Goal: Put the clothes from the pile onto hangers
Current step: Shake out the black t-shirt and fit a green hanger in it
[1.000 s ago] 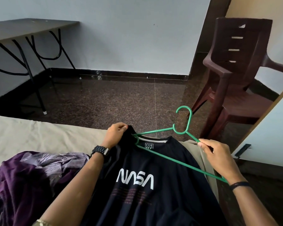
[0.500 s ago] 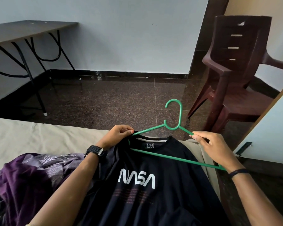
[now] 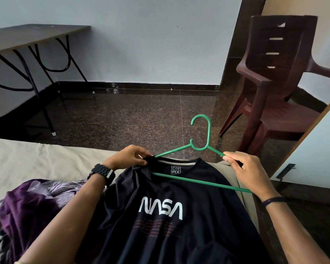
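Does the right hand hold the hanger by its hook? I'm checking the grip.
No: the right hand pinches the green hanger on its sloping arm, below the hook.

On the front of the dark T-shirt (image 3: 179,225), big white letters: "NASA". Below that, thin rows of small reddish writing, too tiny to read. Inside the collar, a little white square label (image 3: 175,170) with "DN" over "MX"
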